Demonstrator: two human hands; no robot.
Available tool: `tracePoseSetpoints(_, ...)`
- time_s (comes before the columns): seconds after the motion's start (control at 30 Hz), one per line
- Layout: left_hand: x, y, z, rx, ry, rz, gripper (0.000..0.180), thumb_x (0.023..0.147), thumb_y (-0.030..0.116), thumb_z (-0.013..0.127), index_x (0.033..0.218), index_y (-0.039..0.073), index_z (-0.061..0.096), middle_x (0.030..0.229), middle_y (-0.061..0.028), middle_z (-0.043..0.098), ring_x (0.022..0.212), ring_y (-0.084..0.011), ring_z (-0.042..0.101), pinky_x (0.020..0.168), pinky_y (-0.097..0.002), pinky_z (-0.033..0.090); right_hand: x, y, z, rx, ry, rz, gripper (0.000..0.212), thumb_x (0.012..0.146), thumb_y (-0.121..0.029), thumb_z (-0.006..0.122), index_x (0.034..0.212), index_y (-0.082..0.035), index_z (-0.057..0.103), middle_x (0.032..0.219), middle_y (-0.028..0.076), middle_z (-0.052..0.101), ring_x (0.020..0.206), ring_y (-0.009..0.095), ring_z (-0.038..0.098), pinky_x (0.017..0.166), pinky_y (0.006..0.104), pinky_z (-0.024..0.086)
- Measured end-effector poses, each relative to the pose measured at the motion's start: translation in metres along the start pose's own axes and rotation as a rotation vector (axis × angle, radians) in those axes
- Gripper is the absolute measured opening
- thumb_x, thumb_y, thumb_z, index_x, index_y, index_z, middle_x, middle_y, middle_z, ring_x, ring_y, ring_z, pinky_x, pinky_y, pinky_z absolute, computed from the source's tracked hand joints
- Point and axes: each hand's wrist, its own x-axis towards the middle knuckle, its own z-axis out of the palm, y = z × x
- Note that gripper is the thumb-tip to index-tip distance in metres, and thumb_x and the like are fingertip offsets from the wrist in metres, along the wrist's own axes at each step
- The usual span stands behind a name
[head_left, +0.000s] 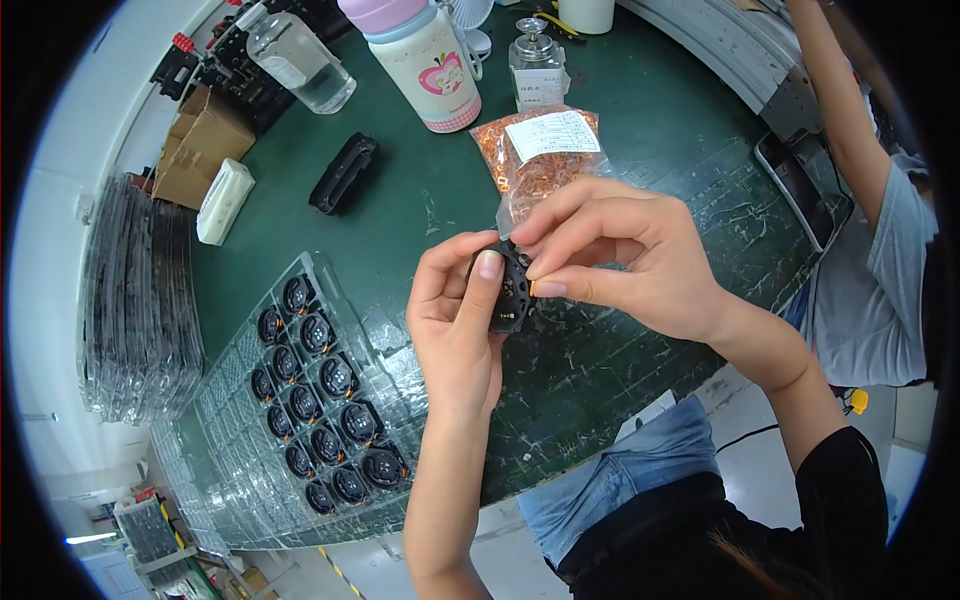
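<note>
Left hand (455, 325) and right hand (640, 250) are held close together above the green tabletop (680, 130), both of them gripping. By the left hand a rounded black part (510, 300) is pinched, with the thumb laid over its near face and the fingers curled at its edge. By the right hand a tiny orange piece (533, 288) is pinched between thumb and forefinger at the right side of the black part; whether it is seated there or merely touching cannot be told. The remaining fingers of the right hand are bent above. The black part is thus held in the air, to the right of a clear plastic tray (240, 440), in whose cells similar black units (361, 422) with touches of orange are set in rows. Just beyond the hands a clear bag (492, 150) of small orange pieces is laid, with a white label (552, 135) on it. Behind the bag a glass bottle with a metal top (536, 62) is placed, and to its left a pale tumbler with a pink lid (425, 80). Farther left, a black oblong casing (343, 173), a white block (225, 203) and a cardboard box (205, 145) are seen. Near the right edge a dark-screened device (795, 190) is laid, close to another person's arm (850, 130).
</note>
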Motion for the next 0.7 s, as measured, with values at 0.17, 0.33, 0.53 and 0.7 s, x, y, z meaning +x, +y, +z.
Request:
tracePoseSetpoints(0.17,-0.0006,0.0016,0.0028,0.034,0.024,0.035,0.017,0.090,0.007,0.059,0.106,0.002,0.057,0.094,-0.0061,0.064,0.081,-0.0074,0.060,0.068,-0.0203,0.050,-0.0005,0.0016,0.0021,0.028,0.006,-0.006,0.013,0.074,0.007,0.070,0.086,0.002,0.067,0.105,0.013,0.059,0.094,0.017,0.061,0.080,0.0271,0.054)
tracePoseSetpoints(0.33,-0.0009,0.0031,0.0028,0.077,0.041,0.111,0.017,0.090,0.005,0.060,0.106,0.001,0.057,0.097,-0.0071,0.063,0.084,-0.0080,0.060,0.072,-0.0207,0.049,-0.0007,0.0055,0.0050,0.065,0.011,-0.031,0.013,0.074,0.007,0.070,0.085,0.001,0.067,0.104,0.014,0.059,0.094,0.017,0.059,0.081,0.0272,0.052)
tracePoseSetpoints(0.53,-0.0015,0.0046,0.0043,0.120,0.052,0.152,0.017,0.089,0.005,0.061,0.105,0.001,0.057,0.099,-0.0076,0.063,0.086,-0.0081,0.059,0.073,-0.0200,0.048,-0.0009,0.0064,0.0057,0.147,-0.005,-0.025,0.015,0.074,0.008,0.070,0.086,0.001,0.066,0.105,0.013,0.058,0.098,0.018,0.058,0.084,0.0270,0.050)
tracePoseSetpoints(0.7,-0.0032,0.0061,0.0037,0.120,0.025,0.173,0.018,0.088,0.005,0.062,0.105,0.001,0.057,0.101,-0.0074,0.064,0.088,-0.0082,0.059,0.075,-0.0205,0.047,-0.0009,0.0064,0.0053,0.220,-0.020,0.033,0.014,0.074,0.007,0.071,0.084,0.000,0.065,0.107,0.012,0.055,0.098,0.017,0.056,0.084,0.0265,0.050)
